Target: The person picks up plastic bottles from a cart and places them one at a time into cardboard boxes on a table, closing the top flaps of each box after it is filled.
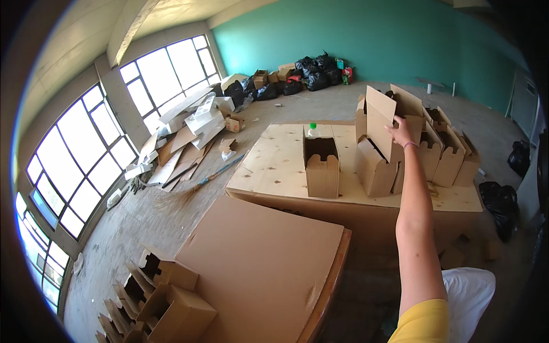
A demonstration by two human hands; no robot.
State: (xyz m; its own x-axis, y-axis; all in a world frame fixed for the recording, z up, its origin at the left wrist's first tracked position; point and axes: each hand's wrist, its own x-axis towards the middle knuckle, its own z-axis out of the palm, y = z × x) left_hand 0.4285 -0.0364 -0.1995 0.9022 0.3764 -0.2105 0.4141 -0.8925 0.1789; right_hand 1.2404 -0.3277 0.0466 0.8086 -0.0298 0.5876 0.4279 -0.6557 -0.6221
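My right arm, in a yellow sleeve, reaches forward over the wooden tabletop (274, 166). My right hand (402, 132) grips the right edge of a tall flat cardboard piece (380, 123), which stands above an open cardboard box (374, 170); whether the two are joined I cannot tell. Behind and right of the hand, several similar open boxes (449, 157) with notched tops stand packed together. To their left, one open box (322, 176) stands alone, with a green-capped bottle (313, 130) behind it. My left hand is out of view.
A cardboard-covered surface (263, 246) lies nearer, with several open boxes (182, 311) at its left. Left on the floor are a broom (197, 187) and a scrap heap (191, 134). Black bags (317, 73) line the green wall; another black bag (498, 207) sits right.
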